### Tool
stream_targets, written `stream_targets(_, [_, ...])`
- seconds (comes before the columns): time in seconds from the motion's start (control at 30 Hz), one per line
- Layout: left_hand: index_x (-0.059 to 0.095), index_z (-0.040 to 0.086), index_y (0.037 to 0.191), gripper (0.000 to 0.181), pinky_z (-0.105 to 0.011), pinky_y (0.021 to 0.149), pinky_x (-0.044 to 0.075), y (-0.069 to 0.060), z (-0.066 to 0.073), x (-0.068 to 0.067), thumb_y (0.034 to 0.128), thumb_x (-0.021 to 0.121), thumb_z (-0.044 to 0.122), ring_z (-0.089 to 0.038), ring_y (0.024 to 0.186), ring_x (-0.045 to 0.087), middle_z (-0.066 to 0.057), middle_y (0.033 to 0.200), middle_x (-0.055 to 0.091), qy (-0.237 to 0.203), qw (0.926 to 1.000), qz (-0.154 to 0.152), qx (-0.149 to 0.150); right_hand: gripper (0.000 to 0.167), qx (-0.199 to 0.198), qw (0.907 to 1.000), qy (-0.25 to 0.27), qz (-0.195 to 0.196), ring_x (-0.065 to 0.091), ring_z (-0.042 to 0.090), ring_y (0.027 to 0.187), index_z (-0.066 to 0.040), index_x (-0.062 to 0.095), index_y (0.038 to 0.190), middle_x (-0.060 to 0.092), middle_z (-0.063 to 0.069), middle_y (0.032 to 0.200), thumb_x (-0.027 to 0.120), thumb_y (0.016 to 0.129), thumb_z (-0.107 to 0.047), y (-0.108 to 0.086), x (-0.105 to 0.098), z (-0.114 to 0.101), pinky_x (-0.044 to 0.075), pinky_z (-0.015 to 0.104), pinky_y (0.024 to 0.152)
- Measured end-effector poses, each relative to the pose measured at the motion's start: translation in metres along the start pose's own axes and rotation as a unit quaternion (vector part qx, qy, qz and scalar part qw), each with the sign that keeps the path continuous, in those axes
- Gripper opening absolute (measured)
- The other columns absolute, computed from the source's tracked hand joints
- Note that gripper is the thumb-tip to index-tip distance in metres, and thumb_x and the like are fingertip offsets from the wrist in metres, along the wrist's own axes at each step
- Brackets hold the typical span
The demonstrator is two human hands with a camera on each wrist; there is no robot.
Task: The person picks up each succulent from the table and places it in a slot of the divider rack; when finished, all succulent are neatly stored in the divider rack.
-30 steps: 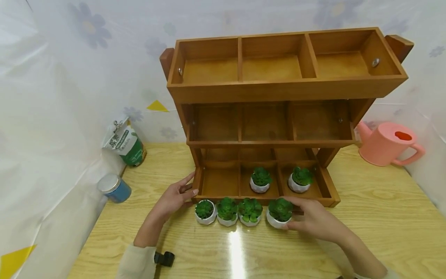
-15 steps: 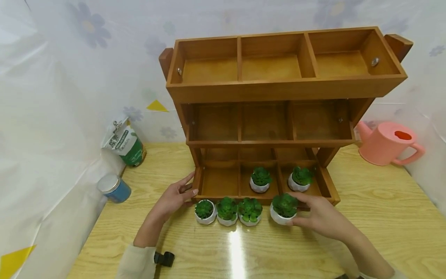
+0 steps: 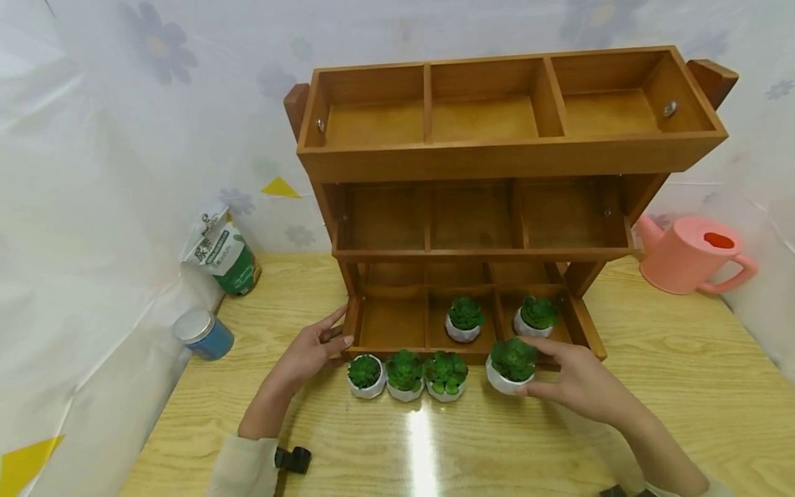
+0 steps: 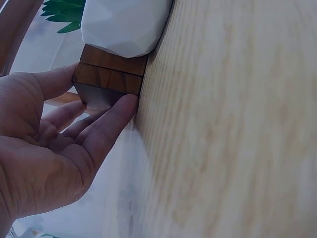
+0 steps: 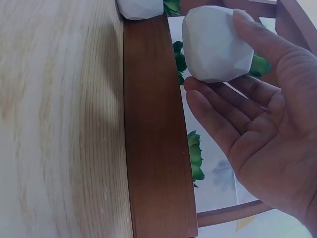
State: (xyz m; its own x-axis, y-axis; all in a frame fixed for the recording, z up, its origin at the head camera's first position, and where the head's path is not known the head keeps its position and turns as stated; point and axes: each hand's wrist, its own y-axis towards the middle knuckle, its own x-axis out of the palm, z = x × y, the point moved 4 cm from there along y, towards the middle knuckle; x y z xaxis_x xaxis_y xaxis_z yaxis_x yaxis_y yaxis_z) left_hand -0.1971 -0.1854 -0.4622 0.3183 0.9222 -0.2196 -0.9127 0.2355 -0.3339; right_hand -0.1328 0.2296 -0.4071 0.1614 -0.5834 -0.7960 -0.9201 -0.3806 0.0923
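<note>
In the head view my right hand holds a small potted succulent by the side of its white faceted pot. The right wrist view has this pot raised off the table, thumb on one side and fingers on the other. My left hand grips the lower left corner of a brown wooden shelf, as the left wrist view also shows. Three more succulents, left, middle and right, stand in a row before the shelf. Two others, one central and one rightward, sit in the bottom tier.
The shelf has three tiers, each split into three compartments. A pink watering can stands right of it. On the left are a green and white bag with a clip and a blue jar with a silver lid. Patterned sheeting hangs behind.
My right hand has lifted the potted succulent slightly and carried it right and toward the shelf. My left hand has stayed at the shelf's corner.
</note>
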Motion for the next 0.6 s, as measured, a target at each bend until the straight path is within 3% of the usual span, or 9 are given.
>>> stream_targets(0.23, [0.03, 0.036, 0.16, 0.068, -0.046, 0.097, 0.058, -0.0003, -0.0004, -0.0002, 0.1024, 0.062, 0.019, -0.037, 0.146, 0.042, -0.019, 0.163, 0.033, -0.005, 1.0, 0.001, -0.004, 0.07, 0.01, 0.9999, 0.009, 0.006, 0.07, 0.025, 0.109, -0.007, 0.062, 0.138, 0.07, 0.009, 0.13, 0.085, 0.082, -0.042, 0.0004, -0.0017, 0.0003, 0.059, 0.03, 0.083])
stream_targets(0.43, [0.027, 0.033, 0.161, 0.068, -0.046, 0.098, 0.057, -0.001, 0.0006, -0.0007, 0.1034, 0.061, 0.021, -0.04, 0.146, 0.041, -0.023, 0.163, 0.031, -0.001, 0.9999, -0.009, 0.008, 0.073, 0.027, 0.9994, 0.017, 0.01, 0.067, 0.033, 0.115, -0.005, 0.06, 0.14, 0.067, 0.015, 0.133, 0.085, 0.081, -0.041, 0.0, -0.005, -0.0004, 0.059, 0.039, 0.086])
stream_targets(0.6, [0.027, 0.033, 0.161, 0.068, -0.046, 0.097, 0.057, -0.0016, 0.0017, -0.0005, 0.1036, 0.06, 0.021, -0.039, 0.145, 0.042, -0.022, 0.164, 0.031, -0.001, 0.9999, -0.01, 0.009, 0.073, 0.029, 0.9993, 0.021, 0.015, 0.07, 0.027, 0.108, -0.004, 0.06, 0.14, 0.07, 0.012, 0.127, 0.086, 0.081, -0.04, 0.0, -0.0064, -0.001, 0.059, 0.032, 0.082])
